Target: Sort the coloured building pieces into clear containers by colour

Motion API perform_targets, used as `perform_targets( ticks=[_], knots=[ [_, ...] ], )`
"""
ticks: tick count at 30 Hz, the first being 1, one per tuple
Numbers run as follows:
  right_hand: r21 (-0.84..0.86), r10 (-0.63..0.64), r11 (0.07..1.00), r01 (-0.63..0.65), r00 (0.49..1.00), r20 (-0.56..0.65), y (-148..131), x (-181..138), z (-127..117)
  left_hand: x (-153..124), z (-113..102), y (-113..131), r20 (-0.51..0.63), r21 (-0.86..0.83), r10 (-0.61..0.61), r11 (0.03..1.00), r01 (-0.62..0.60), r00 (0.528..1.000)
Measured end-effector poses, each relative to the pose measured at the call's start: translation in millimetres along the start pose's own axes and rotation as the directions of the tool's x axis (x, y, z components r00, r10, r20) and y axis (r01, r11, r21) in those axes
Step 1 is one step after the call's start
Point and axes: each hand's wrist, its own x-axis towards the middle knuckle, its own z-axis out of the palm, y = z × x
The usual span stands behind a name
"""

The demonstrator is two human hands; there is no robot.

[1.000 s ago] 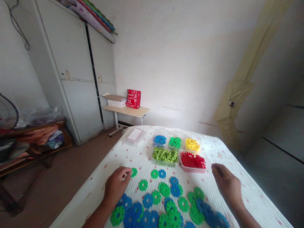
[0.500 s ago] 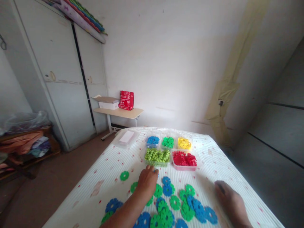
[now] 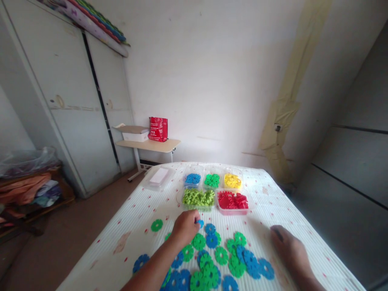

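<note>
My left hand (image 3: pixel 187 227) reaches over the middle of the table, its fingers closed in a pinch at the edge of a small blue notched disc (image 3: pixel 200 223). Most of the grip is hidden behind the hand's back. My right hand (image 3: pixel 287 247) rests on the cloth at the right, fingers curled in, with nothing seen in it. Between and below the hands lie loose plastic snowflake discs: a green disc (image 3: pixel 221 255), a blue disc (image 3: pixel 211 240) and several more, partly overlapping. One green disc (image 3: pixel 157 225) lies apart on the left.
Beyond my left hand stand clear tubs of light green pieces (image 3: pixel 198 197), red pieces (image 3: pixel 233 201), blue pieces (image 3: pixel 192 178), green pieces (image 3: pixel 211 180) and yellow pieces (image 3: pixel 233 180). A clear lid (image 3: pixel 158 178) lies back left. A side table (image 3: pixel 157 145) holds a red bag (image 3: pixel 158 129).
My left hand's fingers have drawn in to a pinch, and more of the blue disc beside them shows. The right hand keeps its place on the cloth. The view has shifted slightly.
</note>
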Motion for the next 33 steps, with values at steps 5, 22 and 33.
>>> perform_targets(
  ticks=[5,22,33],
  knots=[
    [0.018,0.001,1.000,-0.001,1.000,-0.004,-1,0,0,7,14,19,0.125,-0.165,0.071,0.985,-0.050,0.990],
    [0.056,-0.003,0.998,0.004,1.000,-0.014,-4,-1,-3,1,11,22,0.223,-0.161,0.071,0.986,-0.035,0.972],
    [0.054,-0.008,0.998,0.009,1.000,-0.012,-4,0,-3,-11,15,26,0.073,-0.290,0.081,0.955,-0.056,0.994]
  ],
)
